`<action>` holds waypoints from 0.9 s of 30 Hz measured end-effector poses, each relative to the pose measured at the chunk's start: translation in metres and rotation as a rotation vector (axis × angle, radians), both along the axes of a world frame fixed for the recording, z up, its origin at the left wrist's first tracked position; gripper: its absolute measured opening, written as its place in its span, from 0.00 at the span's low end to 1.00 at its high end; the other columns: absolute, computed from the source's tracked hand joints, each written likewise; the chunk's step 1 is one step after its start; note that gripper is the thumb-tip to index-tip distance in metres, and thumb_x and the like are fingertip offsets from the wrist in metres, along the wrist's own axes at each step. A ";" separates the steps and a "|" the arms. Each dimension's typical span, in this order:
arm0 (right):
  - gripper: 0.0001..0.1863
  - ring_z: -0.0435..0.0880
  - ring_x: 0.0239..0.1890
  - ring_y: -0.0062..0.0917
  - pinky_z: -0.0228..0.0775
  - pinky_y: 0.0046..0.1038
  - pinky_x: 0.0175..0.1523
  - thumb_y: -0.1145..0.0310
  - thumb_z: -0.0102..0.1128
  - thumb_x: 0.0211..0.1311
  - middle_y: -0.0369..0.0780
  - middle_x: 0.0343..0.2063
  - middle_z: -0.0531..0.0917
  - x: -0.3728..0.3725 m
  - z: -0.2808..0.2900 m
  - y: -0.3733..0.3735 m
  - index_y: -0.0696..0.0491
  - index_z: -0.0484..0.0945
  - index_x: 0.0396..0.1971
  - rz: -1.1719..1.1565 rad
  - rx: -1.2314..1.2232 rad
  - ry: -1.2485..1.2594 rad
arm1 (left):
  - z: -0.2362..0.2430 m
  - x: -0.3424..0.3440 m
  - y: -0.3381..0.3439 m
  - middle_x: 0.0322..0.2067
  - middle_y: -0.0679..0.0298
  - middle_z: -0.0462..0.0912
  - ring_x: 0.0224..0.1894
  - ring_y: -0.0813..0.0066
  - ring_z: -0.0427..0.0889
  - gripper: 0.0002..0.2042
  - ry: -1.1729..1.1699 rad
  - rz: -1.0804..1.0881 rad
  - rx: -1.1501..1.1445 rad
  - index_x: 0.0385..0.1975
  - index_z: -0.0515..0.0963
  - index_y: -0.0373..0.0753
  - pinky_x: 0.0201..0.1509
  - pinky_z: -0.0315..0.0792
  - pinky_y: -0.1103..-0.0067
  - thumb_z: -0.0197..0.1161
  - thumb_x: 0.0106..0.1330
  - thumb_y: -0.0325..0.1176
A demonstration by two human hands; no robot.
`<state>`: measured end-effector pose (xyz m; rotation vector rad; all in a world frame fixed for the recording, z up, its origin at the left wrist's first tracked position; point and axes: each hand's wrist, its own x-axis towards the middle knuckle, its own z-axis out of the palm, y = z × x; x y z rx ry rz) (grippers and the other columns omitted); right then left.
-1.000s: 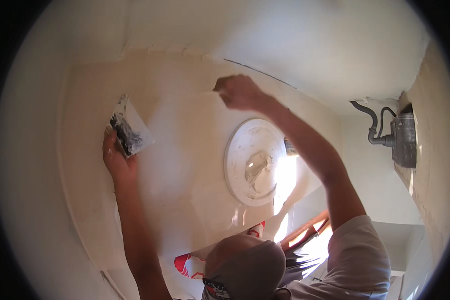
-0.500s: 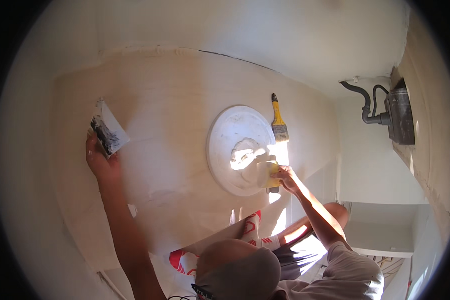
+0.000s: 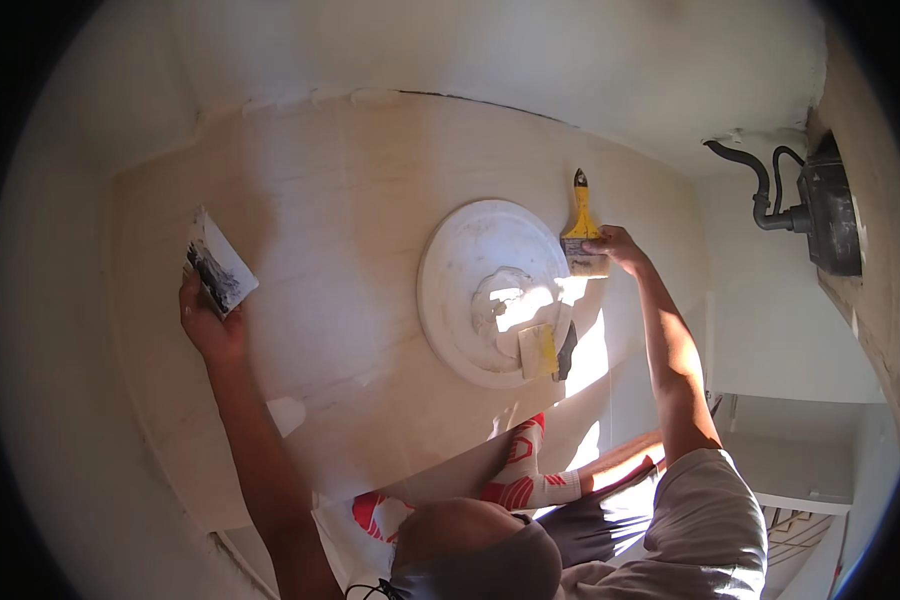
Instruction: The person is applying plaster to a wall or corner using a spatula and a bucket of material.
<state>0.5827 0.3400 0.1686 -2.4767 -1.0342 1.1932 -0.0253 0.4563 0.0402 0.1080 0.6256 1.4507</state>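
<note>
At the left, my left hand [image 3: 210,320] is closed round a flat, pale scraper [image 3: 232,275] whose blade carries dark smears. On the right, my right hand [image 3: 618,247] has its fingers closed on the lower part of a wide paintbrush [image 3: 581,212] with a yellow handle and dark tip. The brush lies beside a round white plate [image 3: 460,250], which bears a pale mound of paste [image 3: 490,300] in bright sunlight. A pale and yellow scraper [image 3: 536,352] rests on the plate's near right rim. Next to it is a dark flat piece [image 3: 567,352].
Beneath all this spreads a beige surface [image 3: 330,240] with a dark gap [image 3: 480,103] along its far edge. A grey box with a bent pipe [image 3: 775,217] stands at the far right. My foot in a red and white sock [image 3: 535,478] is near the front edge.
My right hand has let go of the yellow scraper, left on the plate's rim, and moved up to take hold of the paintbrush. My left hand still holds its scraper; the view has shifted slightly.
</note>
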 end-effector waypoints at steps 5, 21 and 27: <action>0.17 0.76 0.33 0.22 0.67 0.26 0.39 0.67 0.65 0.49 0.39 0.28 0.79 0.028 0.017 0.005 0.62 0.74 0.34 0.052 0.458 -0.352 | 0.004 0.017 0.004 0.40 0.64 0.75 0.45 0.71 0.75 0.14 0.001 -0.061 0.023 0.45 0.69 0.35 0.47 0.72 0.74 0.51 0.61 0.33; 0.31 0.80 0.41 0.39 0.71 0.36 0.45 0.41 0.55 0.47 0.47 0.37 0.80 0.019 -0.018 0.154 0.56 0.78 0.35 -0.101 0.129 -1.008 | 0.056 0.224 -0.023 0.25 0.41 0.72 0.29 0.47 0.72 0.11 1.001 -0.767 0.591 0.28 0.61 0.28 0.35 0.64 0.63 0.44 0.60 0.33; 0.16 0.80 0.38 0.39 0.72 0.37 0.43 0.60 0.55 0.47 0.47 0.33 0.81 -0.094 -0.039 0.217 0.55 0.79 0.33 0.163 0.221 -1.011 | 0.045 0.194 -0.049 0.28 0.44 0.72 0.31 0.55 0.73 0.15 0.934 -0.802 0.460 0.40 0.64 0.26 0.36 0.66 0.67 0.44 0.62 0.34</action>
